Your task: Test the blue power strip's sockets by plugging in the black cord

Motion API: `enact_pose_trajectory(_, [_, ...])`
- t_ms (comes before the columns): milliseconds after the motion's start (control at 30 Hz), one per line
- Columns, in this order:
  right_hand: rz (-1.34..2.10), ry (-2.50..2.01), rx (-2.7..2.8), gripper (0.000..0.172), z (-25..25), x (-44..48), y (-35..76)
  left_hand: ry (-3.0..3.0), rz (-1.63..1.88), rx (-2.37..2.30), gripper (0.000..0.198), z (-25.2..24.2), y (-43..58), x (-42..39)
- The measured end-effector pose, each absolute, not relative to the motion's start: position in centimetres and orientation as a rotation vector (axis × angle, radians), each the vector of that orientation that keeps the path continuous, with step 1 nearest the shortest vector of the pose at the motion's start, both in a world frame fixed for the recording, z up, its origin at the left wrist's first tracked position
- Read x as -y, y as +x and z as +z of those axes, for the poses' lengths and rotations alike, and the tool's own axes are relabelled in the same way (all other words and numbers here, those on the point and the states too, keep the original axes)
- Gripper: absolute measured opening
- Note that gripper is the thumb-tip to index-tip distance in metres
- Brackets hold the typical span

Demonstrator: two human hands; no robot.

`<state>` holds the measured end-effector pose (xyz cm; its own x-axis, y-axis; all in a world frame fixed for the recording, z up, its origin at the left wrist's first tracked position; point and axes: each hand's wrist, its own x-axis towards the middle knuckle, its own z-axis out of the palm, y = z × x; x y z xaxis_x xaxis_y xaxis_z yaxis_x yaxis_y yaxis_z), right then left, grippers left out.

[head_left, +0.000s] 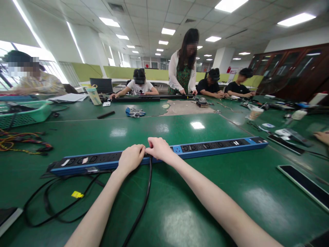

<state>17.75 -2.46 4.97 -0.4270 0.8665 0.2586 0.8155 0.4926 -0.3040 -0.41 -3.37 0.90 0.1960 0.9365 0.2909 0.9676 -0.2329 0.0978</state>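
Note:
A long blue and black power strip (218, 148) lies across the green table, its sockets facing up. My left hand (131, 158) rests on its middle with the fingers curled. Right beside it, my right hand (159, 149) is closed at the same part of the strip; what its fingers pinch is hidden. A thick black cable (147, 197) comes out between my hands and runs toward me. Thinner black cable with a yellow tag (77, 194) lies looped at the left, below the strip's end.
A green basket (31, 118) and coloured wires (20, 140) are at the left. Gloves (135, 112) lie beyond the strip. A phone-like slab (305, 183) is at the right. Several people work around the table; another person's hand (322, 136) shows at the right edge.

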Motion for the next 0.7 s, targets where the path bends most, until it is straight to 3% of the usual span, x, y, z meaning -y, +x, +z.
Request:
enact_pose_trajectory(200, [0.077, -1.453, 2.323, 0.018, 4.8, 3.5, 17.7, -2.35, -0.441, 1.881, 0.039, 1.0, -0.3, 3.4])
enact_pose_trajectory(700, [0.275, -1.457, 2.242, 0.018, 4.5, 2.3, 18.3, -2.363, -0.469, 1.906, 0.041, 0.4, -0.5, 2.9])
